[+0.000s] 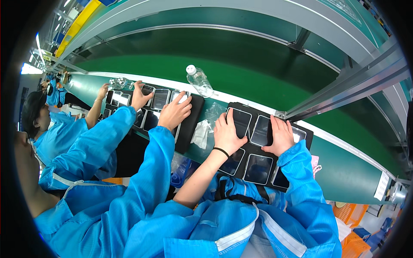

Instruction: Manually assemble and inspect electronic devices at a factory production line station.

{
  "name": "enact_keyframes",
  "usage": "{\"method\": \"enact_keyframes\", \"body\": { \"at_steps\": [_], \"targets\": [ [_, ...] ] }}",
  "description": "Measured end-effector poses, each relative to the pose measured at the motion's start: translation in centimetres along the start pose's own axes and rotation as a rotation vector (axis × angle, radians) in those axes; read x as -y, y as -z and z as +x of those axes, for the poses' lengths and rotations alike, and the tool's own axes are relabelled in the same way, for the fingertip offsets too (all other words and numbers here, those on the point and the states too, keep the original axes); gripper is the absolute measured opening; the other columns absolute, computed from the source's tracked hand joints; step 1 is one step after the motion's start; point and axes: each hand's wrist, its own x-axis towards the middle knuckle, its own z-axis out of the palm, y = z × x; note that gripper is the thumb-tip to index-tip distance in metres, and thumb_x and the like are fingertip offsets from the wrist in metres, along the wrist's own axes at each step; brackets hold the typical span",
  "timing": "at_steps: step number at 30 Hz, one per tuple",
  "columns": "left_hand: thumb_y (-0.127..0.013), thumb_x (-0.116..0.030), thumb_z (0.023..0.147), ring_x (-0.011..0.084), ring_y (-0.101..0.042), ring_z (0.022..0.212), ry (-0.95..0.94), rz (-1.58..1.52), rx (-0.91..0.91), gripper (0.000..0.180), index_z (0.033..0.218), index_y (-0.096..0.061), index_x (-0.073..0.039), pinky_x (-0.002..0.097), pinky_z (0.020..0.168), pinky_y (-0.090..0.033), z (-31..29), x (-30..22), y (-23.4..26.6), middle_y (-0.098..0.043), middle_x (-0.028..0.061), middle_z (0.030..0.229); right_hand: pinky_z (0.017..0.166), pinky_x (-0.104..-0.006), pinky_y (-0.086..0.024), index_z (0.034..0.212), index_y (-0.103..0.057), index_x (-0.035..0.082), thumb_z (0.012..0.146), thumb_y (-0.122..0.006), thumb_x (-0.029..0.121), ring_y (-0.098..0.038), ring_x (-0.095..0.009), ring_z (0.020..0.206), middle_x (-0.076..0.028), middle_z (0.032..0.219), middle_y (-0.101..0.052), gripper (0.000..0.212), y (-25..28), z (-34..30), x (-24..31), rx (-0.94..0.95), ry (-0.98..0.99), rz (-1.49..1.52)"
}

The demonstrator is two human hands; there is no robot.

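A black tray (246, 151) on the green bench in front of me holds several flat, dark-screened devices with light rims. My left hand (228, 134), with a black band at its wrist, grips the upper-left device (241, 121); the fingers lie along its left side and the thumb is by its bottom edge. Just right of it, my right hand (282, 135) spans the right side of the middle upper device (260, 130), thumb near its lower corner. Below my hands sit a lower middle device (258, 167) and a partly covered lower left device (233, 161).
A co-worker at my left has both hands over another black tray (189, 124) of similar devices. A clear bottle (200, 81) stands behind, and crumpled clear plastic (214, 114) lies between the trays. A metal post (348, 81) rises at right. Orange crates (350, 213) stand lower right.
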Motion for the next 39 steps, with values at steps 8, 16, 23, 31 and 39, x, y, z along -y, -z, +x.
{"method": "enact_keyframes", "body": {
  "at_steps": [8, 16, 23, 31, 39],
  "targets": [
    [-0.084, -0.034, 0.055, 0.0432, -0.043, 0.115, -0.015, 0.134, 0.069, 0.113, 0.147, -0.021, -0.016, 0.0476, 0.092, -0.044, 0.9, -0.6, 0.5, -0.038, 0.0271, 0.126, 0.112, -0.0465, -0.025, 0.141, -0.030, -0.001, 0.045, -0.087, 0.022, -0.041, -0.035, 0.122, -0.017, 0.124, -0.044, 0.114, 0.0, -0.3, 0.4, -0.251, 0.213, 0.023],
    [-0.079, -0.023, 0.055, 0.0456, -0.042, 0.110, 0.008, -0.230, 0.096, 0.102, 0.142, -0.027, -0.023, 0.0481, 0.094, -0.043, 1.6, 0.1, 1.9, -0.041, 0.0289, 0.114, 0.106, -0.0486, -0.036, 0.138, -0.037, 0.000, 0.048, -0.083, 0.004, -0.043, -0.040, 0.122, -0.018, 0.127, -0.043, 0.102, -1.3, -2.1, -0.1, -0.644, 0.356, 0.117],
    [-0.081, -0.011, 0.056, 0.0300, -0.040, 0.120, -0.192, -0.578, -0.168, 0.106, 0.141, -0.018, -0.009, 0.0450, 0.095, -0.047, 0.6, -0.6, 2.7, -0.026, 0.0172, 0.131, 0.101, -0.0520, -0.041, 0.127, -0.043, 0.007, 0.052, -0.081, -0.001, -0.048, -0.042, 0.118, -0.018, 0.128, -0.047, 0.085, -1.9, -2.9, -0.4, -0.937, 0.407, 0.214],
    [-0.083, -0.014, 0.059, 0.0301, -0.042, 0.119, -0.261, -0.785, -0.175, 0.109, 0.142, -0.013, -0.010, 0.0459, 0.096, -0.045, -0.4, -1.6, 2.7, -0.029, 0.0176, 0.132, 0.102, -0.0501, -0.040, 0.128, -0.042, 0.008, 0.048, -0.083, 0.000, -0.046, -0.042, 0.120, -0.018, 0.131, -0.045, 0.090, -1.7, -3.6, -0.5, -0.837, 0.367, 0.268],
    [-0.076, -0.009, 0.066, 0.0299, -0.043, 0.122, -0.042, -1.121, 0.038, 0.107, 0.146, -0.005, -0.018, 0.0464, 0.098, -0.044, -1.1, -1.3, 3.4, -0.032, 0.0187, 0.133, 0.109, -0.0430, -0.033, 0.133, -0.037, 0.004, 0.048, -0.083, 0.006, -0.038, -0.039, 0.127, -0.020, 0.132, -0.042, 0.097, -1.2, -3.0, -0.2, -0.429, 0.180, 0.343]
  ]
}}
